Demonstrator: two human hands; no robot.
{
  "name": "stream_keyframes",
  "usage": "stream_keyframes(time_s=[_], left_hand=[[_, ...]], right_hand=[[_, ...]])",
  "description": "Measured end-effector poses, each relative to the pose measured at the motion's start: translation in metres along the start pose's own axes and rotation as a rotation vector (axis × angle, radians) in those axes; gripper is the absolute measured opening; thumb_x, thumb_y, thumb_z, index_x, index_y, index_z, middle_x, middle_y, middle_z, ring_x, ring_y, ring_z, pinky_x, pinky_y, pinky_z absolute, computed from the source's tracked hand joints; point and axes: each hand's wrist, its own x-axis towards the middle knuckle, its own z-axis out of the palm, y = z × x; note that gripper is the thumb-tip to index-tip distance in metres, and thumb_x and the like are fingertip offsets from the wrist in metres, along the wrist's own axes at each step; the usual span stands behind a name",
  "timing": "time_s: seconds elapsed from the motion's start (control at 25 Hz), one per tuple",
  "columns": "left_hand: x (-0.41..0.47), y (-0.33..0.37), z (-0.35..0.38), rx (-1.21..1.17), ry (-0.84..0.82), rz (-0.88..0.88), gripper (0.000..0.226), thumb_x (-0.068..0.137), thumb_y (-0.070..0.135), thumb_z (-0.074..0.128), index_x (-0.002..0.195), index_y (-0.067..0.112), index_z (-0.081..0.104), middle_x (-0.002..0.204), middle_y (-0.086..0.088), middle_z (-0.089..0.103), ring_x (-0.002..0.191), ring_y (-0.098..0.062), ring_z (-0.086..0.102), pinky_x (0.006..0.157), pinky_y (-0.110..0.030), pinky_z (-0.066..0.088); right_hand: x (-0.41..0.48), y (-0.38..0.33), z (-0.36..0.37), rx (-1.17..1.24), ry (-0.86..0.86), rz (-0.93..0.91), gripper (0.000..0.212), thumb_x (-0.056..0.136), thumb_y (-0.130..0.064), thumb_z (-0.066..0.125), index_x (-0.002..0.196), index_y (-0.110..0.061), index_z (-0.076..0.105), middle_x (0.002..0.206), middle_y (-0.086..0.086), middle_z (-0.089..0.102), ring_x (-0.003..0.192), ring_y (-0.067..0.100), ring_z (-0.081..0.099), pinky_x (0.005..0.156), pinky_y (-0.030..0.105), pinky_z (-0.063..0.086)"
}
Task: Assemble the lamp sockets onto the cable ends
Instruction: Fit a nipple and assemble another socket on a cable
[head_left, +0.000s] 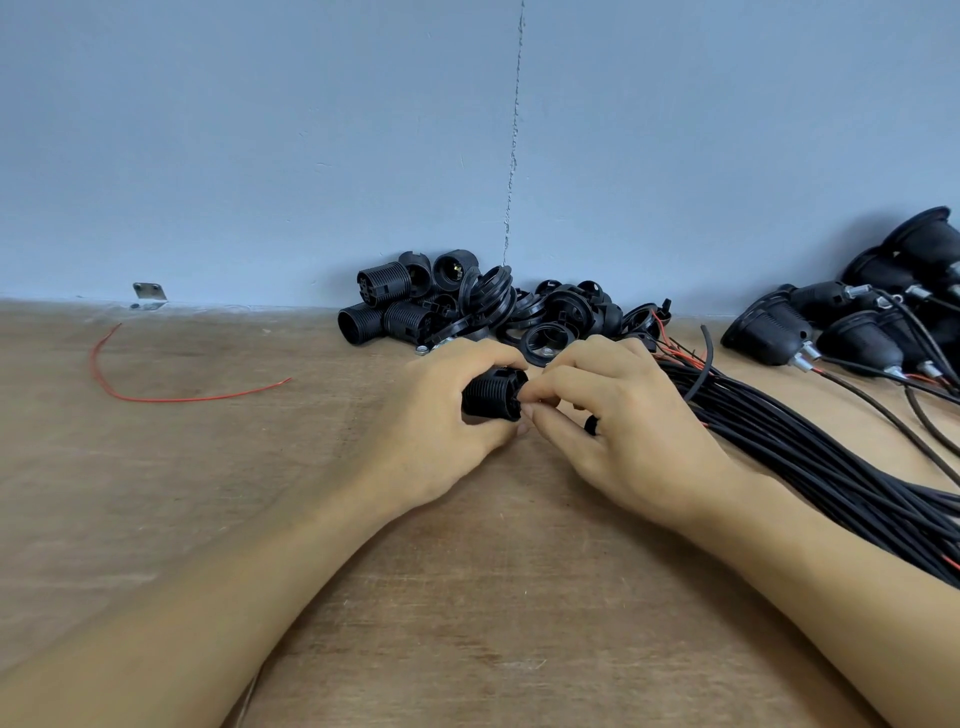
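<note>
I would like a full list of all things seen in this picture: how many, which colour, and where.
socket in hand: one, black, mid table
loose sockets and rings: a pile, too many to count, black, against the wall behind the hands
cable bundle: many, black, some red ends, right of the right hand
assembled sockets: several, black, on cables, far right
loose wire: one, red, left on the table
metal bracket: one, grey, at the wall, left
table: one, brown wood
wall: blue-grey
finger ring: one, black, right hand
left hand: grips the socket
right hand: pinches at the socket's end
</note>
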Motion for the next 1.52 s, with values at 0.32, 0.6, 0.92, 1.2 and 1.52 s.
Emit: stream_keyframes(time_s=[0.32,0.6,0.92,1.2,1.52], left_hand=[[0.0019,-0.0027,-0.0007,-0.025,-0.069,-0.019,0.048,0.076,0.021,0.083,0.120,0.035,0.071,0.112,0.015,0.068,0.113,-0.009,0.061,0.091,-0.043,0.056],[0.0016,-0.0047,-0.0005,0.021,-0.093,-0.021,0.054,0.078,0.021,0.084,0.126,0.039,0.069,0.112,0.017,0.065,0.112,-0.005,0.059,0.092,-0.036,0.054],[0.0016,-0.0049,-0.0005,0.056,-0.100,-0.023,0.049,0.080,0.027,0.084,0.124,0.041,0.068,0.108,0.015,0.067,0.109,-0.005,0.058,0.095,-0.033,0.048],[0.0040,-0.0046,-0.0008,-0.014,-0.158,-0.049,0.042,0.084,0.035,0.073,0.125,0.036,0.067,0.119,0.018,0.070,0.119,-0.006,0.061,0.102,-0.041,0.048],[0.0049,-0.0096,0.0017,-0.029,-0.171,-0.082,0.046,0.083,0.041,0.072,0.128,0.032,0.065,0.122,0.014,0.069,0.120,-0.008,0.061,0.103,-0.042,0.048]], right_hand=[[-0.0002,0.0027,-0.0001,0.034,-0.030,0.054,0.005,0.091,-0.019,0.068,0.094,-0.021,0.071,0.087,-0.009,0.059,0.082,0.003,0.043,0.082,0.026,0.030],[-0.0004,0.0009,-0.0013,0.026,-0.036,0.064,0.003,0.091,-0.018,0.069,0.093,-0.020,0.071,0.084,-0.010,0.058,0.081,0.002,0.041,0.082,0.026,0.031],[-0.0006,0.0013,0.0003,0.059,-0.025,0.114,0.005,0.089,-0.016,0.071,0.091,-0.020,0.071,0.081,-0.014,0.052,0.077,-0.001,0.040,0.081,0.025,0.030],[-0.0019,0.0018,0.0014,0.183,0.027,0.155,0.007,0.088,-0.010,0.070,0.091,-0.017,0.071,0.080,-0.010,0.059,0.076,0.010,0.054,0.074,0.028,0.045],[-0.0012,0.0022,0.0000,0.153,0.030,0.109,0.005,0.088,-0.010,0.071,0.090,-0.014,0.071,0.079,-0.009,0.057,0.072,0.009,0.050,0.071,0.021,0.042]])
